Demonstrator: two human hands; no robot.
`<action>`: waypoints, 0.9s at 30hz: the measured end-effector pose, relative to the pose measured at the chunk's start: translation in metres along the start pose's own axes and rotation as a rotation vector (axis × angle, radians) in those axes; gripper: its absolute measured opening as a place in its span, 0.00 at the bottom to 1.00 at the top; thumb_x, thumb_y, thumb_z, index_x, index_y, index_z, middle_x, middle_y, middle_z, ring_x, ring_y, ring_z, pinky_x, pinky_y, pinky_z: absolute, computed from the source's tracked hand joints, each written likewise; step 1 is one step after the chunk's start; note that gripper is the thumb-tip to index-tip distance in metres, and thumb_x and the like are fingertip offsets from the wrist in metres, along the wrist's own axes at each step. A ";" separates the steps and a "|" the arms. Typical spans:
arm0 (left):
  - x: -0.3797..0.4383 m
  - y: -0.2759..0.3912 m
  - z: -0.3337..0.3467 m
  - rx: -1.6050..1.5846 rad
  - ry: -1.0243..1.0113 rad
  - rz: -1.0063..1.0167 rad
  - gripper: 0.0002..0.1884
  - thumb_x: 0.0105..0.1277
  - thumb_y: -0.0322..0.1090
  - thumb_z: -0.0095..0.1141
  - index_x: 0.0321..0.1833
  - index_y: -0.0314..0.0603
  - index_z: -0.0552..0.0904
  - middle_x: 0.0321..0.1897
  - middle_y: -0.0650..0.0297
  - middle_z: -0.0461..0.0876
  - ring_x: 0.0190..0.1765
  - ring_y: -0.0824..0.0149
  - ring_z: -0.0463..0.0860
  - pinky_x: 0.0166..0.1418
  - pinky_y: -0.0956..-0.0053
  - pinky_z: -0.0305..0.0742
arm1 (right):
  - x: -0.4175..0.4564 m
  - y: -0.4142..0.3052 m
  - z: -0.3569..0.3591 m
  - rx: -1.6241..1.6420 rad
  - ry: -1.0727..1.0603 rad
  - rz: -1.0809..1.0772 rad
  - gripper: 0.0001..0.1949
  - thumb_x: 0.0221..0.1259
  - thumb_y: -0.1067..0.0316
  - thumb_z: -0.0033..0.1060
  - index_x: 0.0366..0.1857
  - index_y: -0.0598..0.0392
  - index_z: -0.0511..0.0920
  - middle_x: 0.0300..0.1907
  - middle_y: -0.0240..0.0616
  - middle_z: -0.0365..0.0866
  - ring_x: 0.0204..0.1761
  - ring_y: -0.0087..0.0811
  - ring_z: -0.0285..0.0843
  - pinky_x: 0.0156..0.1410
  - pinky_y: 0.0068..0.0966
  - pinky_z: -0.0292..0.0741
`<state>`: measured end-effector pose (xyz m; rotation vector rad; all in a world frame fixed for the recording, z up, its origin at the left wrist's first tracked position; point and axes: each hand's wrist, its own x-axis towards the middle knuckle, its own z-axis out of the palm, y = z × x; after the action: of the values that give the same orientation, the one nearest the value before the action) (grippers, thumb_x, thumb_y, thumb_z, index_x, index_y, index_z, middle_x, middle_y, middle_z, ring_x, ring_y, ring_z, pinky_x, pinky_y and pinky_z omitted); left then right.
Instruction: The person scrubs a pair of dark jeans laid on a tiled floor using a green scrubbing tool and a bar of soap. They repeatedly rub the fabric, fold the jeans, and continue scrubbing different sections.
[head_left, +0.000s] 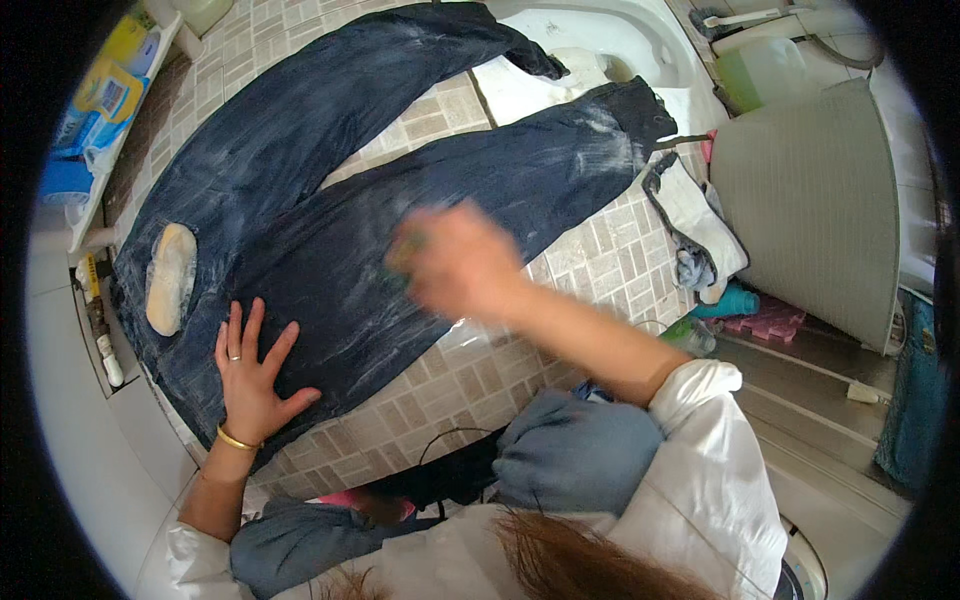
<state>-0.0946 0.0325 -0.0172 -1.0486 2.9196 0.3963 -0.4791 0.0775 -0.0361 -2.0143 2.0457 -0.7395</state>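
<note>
Dark trousers (315, 232) lie spread out on a tiled surface (450, 375), whitish streaks on their cloth. My left hand (259, 371) presses flat on the waist part, fingers apart, holding nothing. Over the nearer trouser leg, my right hand (465, 262) is blurred by motion. Its fingers close around a small greenish object (406, 252), too blurred to name. A pale yellow bar of soap (171, 279) rests on clear film on the trousers, left of my left hand. Near the far hem, a thick whitish smear (604, 142) marks the nearer leg.
A white ceramic basin (660, 45) lies under the leg ends. To the right are a white cloth with dark edging (694, 217), a grey panel (806, 210) and a jug of greenish liquid (761, 71). A rack (127, 127) at left holds several bottles and packs.
</note>
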 end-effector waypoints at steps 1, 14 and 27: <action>-0.002 0.000 0.001 0.007 -0.008 -0.009 0.44 0.45 0.62 0.70 0.68 0.60 0.75 0.77 0.49 0.55 0.78 0.39 0.51 0.75 0.40 0.46 | -0.001 -0.004 -0.002 -0.052 -0.051 -0.090 0.22 0.41 0.62 0.69 0.48 0.37 0.84 0.54 0.33 0.78 0.53 0.37 0.74 0.51 0.36 0.75; -0.011 -0.006 -0.006 -0.039 0.098 0.017 0.36 0.59 0.64 0.60 0.70 0.61 0.73 0.75 0.53 0.59 0.77 0.45 0.54 0.75 0.46 0.49 | -0.015 0.035 -0.028 -0.152 0.113 0.001 0.19 0.57 0.67 0.64 0.54 0.49 0.80 0.61 0.40 0.73 0.59 0.47 0.71 0.66 0.38 0.68; 0.052 -0.081 -0.027 0.211 0.209 -0.676 0.31 0.63 0.42 0.59 0.70 0.51 0.67 0.53 0.51 0.73 0.55 0.51 0.75 0.52 0.53 0.74 | -0.018 0.030 -0.019 -0.082 0.065 0.051 0.21 0.57 0.65 0.61 0.57 0.46 0.77 0.63 0.35 0.71 0.60 0.44 0.70 0.64 0.37 0.70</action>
<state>-0.0825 -0.0669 -0.0153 -2.0053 2.4500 -0.0461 -0.5134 0.0983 -0.0374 -1.9968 2.1897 -0.7326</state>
